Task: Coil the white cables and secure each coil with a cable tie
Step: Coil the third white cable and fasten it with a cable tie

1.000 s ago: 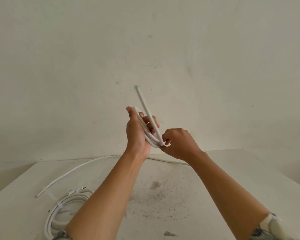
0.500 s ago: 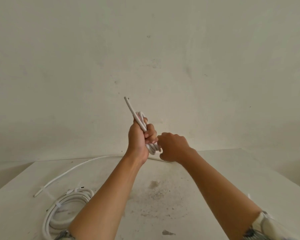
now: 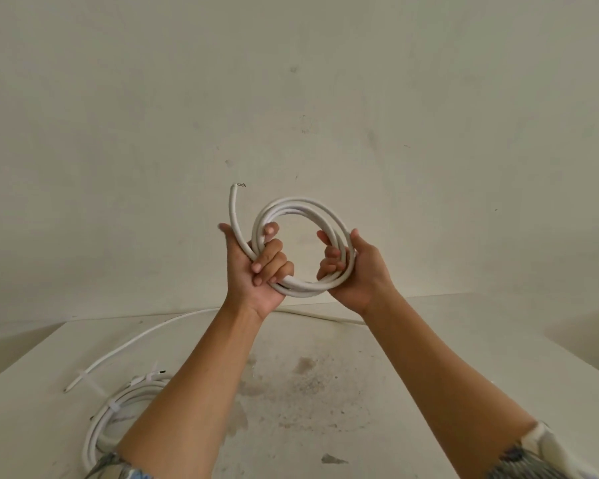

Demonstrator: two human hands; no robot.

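- Head view is showing the left hand (image 3: 256,267) and the right hand (image 3: 357,271) raised side by side, holding a round coil of white plastic-sheathed cable (image 3: 301,203) upright between them, in front of a plain off-white wall (image 3: 291,81).
- Left hand is gripping the coil's left side, its fingers curling through the ring from the inside.
- Right hand is gripping the coil's right side, thumb lying over the outer strands and fingers hooking in from the inside.
- Cut cable end (image 3: 231,209) is sticking up above the left hand, just left of the ring, with thin bare wire showing at its tip.
- Open air is lying all around the coil, above and to both sides of the hands.
- Below the hands a white, stained table (image 3: 412,357) is stretching away, its far edge meeting the wall just under the wrists and its side edges slanting outward past both forearms.
- Loose white cable (image 3: 173,322) is curving across the table left of the left forearm, and passing behind both wrists along the far edge.
- Second white cable coil (image 3: 99,421) is lying flat under the left elbow, with a white cable tie (image 3: 114,406) cinching it.
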